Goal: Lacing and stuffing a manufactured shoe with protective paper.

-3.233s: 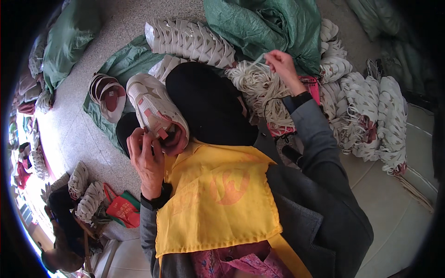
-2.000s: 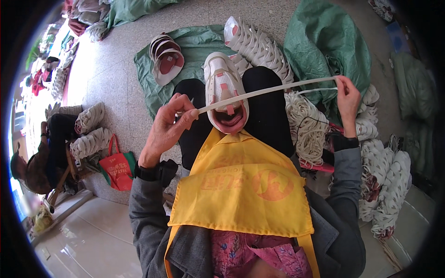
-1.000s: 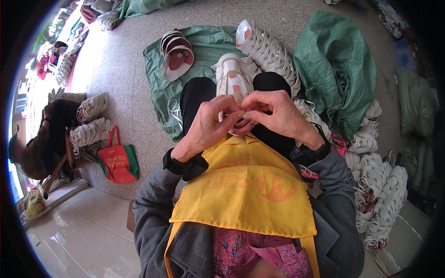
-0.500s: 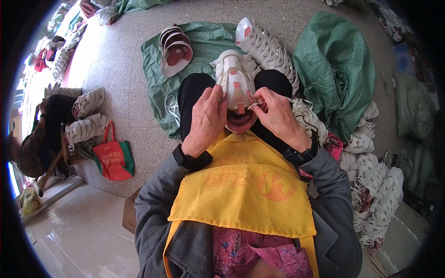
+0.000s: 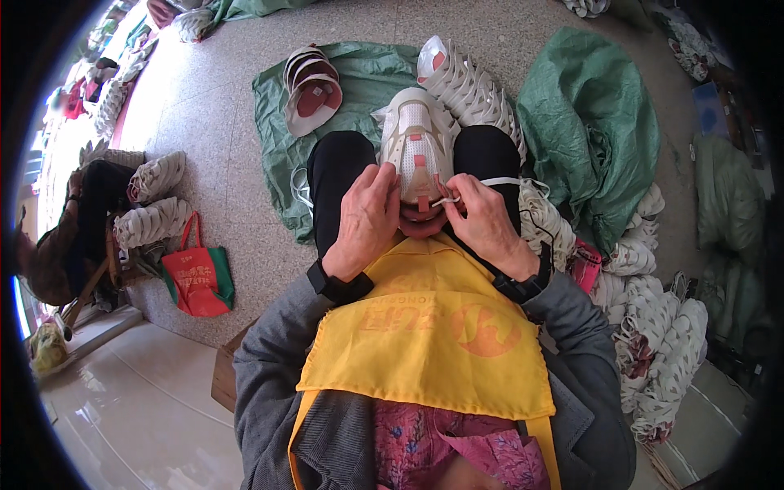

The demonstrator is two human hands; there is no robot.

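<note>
A white and beige sneaker upper (image 5: 416, 135) with pink trim lies between my knees, its toe pointing away from me. My left hand (image 5: 361, 219) is closed on the left edge of its opening, thumb and fingers pressed together. On the right side my right hand (image 5: 492, 227) pinches a white shoelace (image 5: 445, 201) beside the tongue. More white lace crosses my right knee. The fingertips of my left hand are partly hidden, so I cannot tell whether lace is in them too.
A green woven sheet (image 5: 282, 155) lies ahead under stacked shoe uppers (image 5: 475, 86) and a smaller nested stack (image 5: 312, 90). At right are a bunched green sack (image 5: 588, 122) and bundled uppers (image 5: 665, 351). A red and green bag (image 5: 198, 278) stands left, near a seated person (image 5: 61, 237).
My right hand has shifted slightly left and down with the lace, which now shows across my right knee. My left hand stays at the upper's left edge.
</note>
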